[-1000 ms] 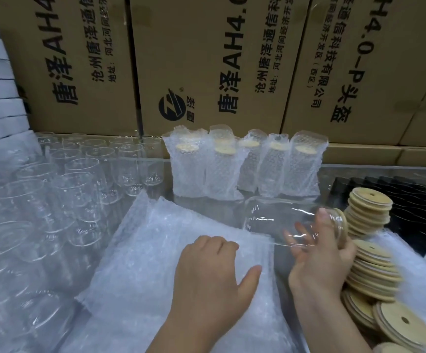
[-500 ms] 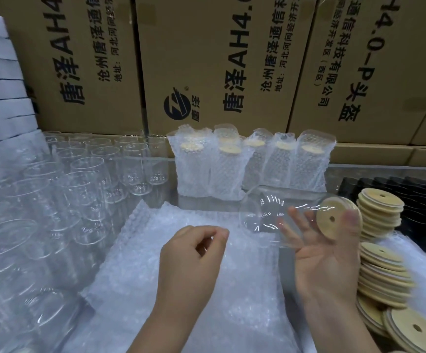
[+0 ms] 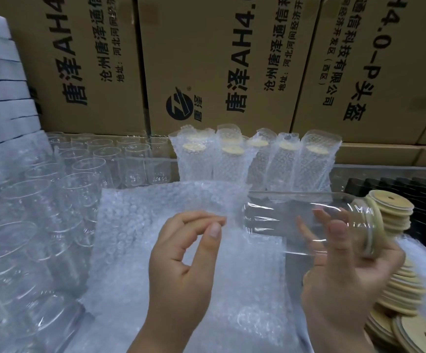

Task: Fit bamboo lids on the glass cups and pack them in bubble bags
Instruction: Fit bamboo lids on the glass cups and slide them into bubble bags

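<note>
My right hand (image 3: 344, 276) holds a clear glass cup (image 3: 295, 220) lying on its side, with a bamboo lid (image 3: 374, 225) fitted on its right end. The cup's base points left. My left hand (image 3: 181, 256) pinches the edge of a bubble bag (image 3: 181, 200) between thumb and fingertips, lifted off the pile of bubble bags (image 3: 194, 289), right beside the cup's base. Several packed cups (image 3: 234, 159) stand upright in bubble bags at the back.
Many bare glass cups (image 3: 61, 189) crowd the left side. Stacks of loose bamboo lids (image 3: 395, 289) lie at the right. A black tray (image 3: 410, 189) sits behind them. Cardboard boxes (image 3: 206, 59) form a wall behind, and white foam sheets (image 3: 0, 85) are stacked at far left.
My left hand went from resting flat on the bag pile to pinching one bag and lifting it. My right hand turned the lidded cup so it lies level, base toward the bag.
</note>
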